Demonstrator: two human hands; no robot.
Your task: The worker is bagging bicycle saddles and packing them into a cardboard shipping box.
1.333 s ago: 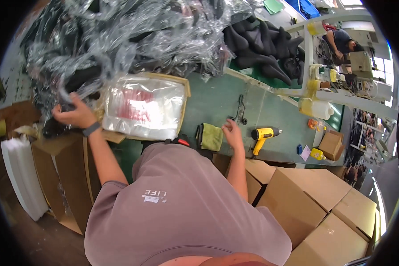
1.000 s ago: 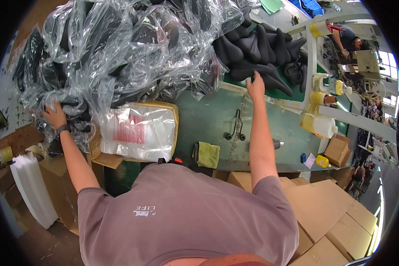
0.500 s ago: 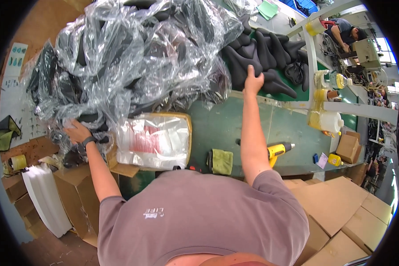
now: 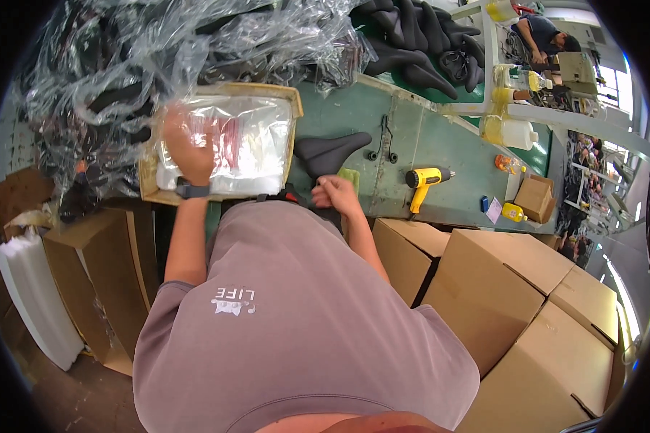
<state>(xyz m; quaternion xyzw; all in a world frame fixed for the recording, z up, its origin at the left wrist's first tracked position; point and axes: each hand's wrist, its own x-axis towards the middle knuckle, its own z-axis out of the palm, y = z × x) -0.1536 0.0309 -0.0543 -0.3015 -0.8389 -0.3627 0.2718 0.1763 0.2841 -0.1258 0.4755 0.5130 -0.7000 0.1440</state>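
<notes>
A black bicycle saddle (image 4: 328, 151) is on the green bench right of the open carton, its nose toward the far right. At its near edge is my right hand (image 4: 336, 193), fingers curled in against the rim. My left hand (image 4: 188, 148), wearing a dark wristband, is over the clear plastic bags (image 4: 256, 144) stacked in the carton (image 4: 294, 101). Motion smears its fingers, so their grip cannot be made out. Part of a green cloth (image 4: 350, 177) shows beside my right hand.
Plastic-wrapped saddles (image 4: 123, 72) heap up at the far left; several bare saddles (image 4: 412, 65) lie at the back. A yellow heat gun (image 4: 422, 184) and a dark metal tool (image 4: 385, 137) rest on the bench. Cardboard boxes (image 4: 484, 303) stand at right. A co-worker (image 4: 542, 36) sits beyond.
My right hand has come back from the far saddles, and one saddle now lies near me. My left hand has left the wrapped heap and moved right over the bags.
</notes>
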